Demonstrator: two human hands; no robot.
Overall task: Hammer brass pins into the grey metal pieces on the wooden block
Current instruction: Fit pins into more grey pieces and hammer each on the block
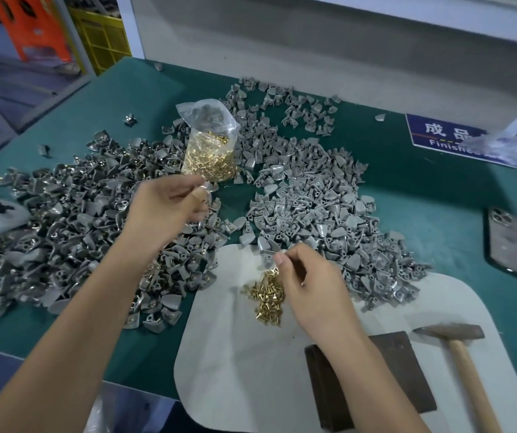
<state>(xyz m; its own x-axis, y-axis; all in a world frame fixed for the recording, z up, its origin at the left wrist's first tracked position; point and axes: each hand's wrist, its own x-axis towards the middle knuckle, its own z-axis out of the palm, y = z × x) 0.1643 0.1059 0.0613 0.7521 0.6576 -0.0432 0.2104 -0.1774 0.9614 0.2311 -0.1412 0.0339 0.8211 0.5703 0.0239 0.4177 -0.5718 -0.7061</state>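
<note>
2 hands (163,203) (307,276), each grip pinched on 1 grey piece (207,186) (269,256), beside loose brass pins (266,296).

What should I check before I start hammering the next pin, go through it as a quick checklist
1. Grey piece in hand: ok, the right hand pinches a grey piece at its fingers.
2. Left hand free: cannot tell, it seems to pinch something small, blurred.
3. Loose brass pins within reach: ok, a small heap lies on the white mat beside the right hand.
4. Wooden block ready: ok, nothing visible on its exposed top, though the right forearm covers part.
5. Hammer at hand: ok, it lies untouched on the mat right of the block.
6. Pin seated in piece: not ok, none visible yet.
</note>
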